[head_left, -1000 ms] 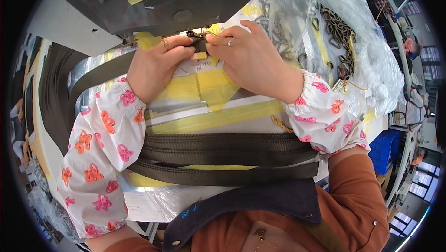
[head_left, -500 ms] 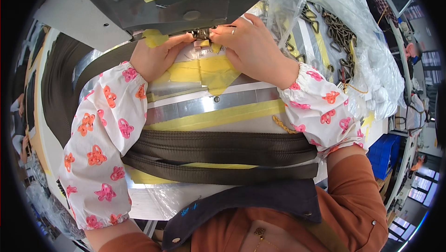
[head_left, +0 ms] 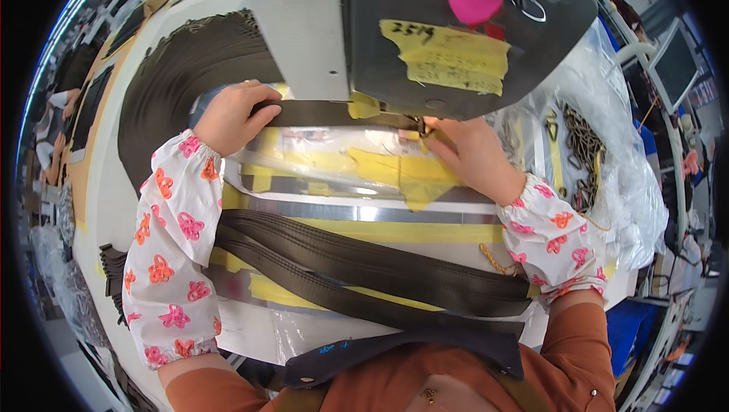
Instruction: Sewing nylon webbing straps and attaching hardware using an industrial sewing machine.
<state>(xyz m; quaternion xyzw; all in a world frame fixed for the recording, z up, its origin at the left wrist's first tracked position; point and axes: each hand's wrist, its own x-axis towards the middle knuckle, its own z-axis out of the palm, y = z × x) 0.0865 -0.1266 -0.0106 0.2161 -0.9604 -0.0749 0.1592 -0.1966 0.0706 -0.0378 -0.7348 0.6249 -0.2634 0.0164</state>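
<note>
A dark olive webbing strap (head_left: 319,113) stretches flat under the sewing machine (head_left: 448,28), running sideways to the presser foot (head_left: 417,128). My left hand (head_left: 237,117) is closed around it, thumb on top, left of the machine's white arm. My right hand (head_left: 472,155) is at the strap's right end, close beside the presser foot, with its fingers pinched together. What lies right between those fingertips is partly hidden. Yellow tape (head_left: 421,176) covers the plate just below.
Stacked webbing (head_left: 178,78) fills the far left. Several sewn straps (head_left: 380,264) lie across the table in front of me. At the right, metal rings (head_left: 583,142) lie beside clear plastic bags (head_left: 630,176). A blue bin (head_left: 632,328) stands low at the right.
My left hand has moved away from the presser foot, leftward along the strap. The right hand stays beside the foot. The whole view has shifted, showing more of the machine and the stacked webbing.
</note>
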